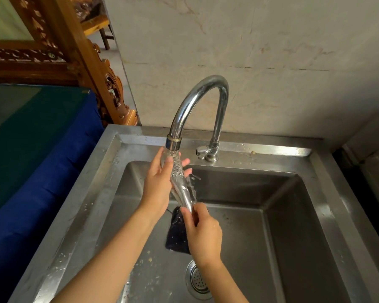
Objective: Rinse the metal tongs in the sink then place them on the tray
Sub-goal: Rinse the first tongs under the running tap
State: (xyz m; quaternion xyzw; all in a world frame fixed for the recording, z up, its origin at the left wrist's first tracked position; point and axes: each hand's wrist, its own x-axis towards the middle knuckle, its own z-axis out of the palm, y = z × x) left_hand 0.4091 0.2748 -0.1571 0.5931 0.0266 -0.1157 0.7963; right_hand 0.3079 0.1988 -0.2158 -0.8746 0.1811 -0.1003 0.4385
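Note:
The metal tongs (180, 182) slant under the tap's spout (173, 143), perforated heads up and handle end down, with water splashing off them. My left hand (157, 182) wraps around the perforated heads, thumb on the near side and fingertips showing behind. My right hand (202, 232) pinches the lower handle end between thumb and fingers. Both hands hover over the steel sink (282, 215). No tray is in view.
A dark sponge or cloth (176, 235) lies on the sink floor under my right hand, near the drain strainer (197, 278). The tap's valve handle (202, 150) sits on the back rim. A blue-draped table (42, 149) stands left of the sink.

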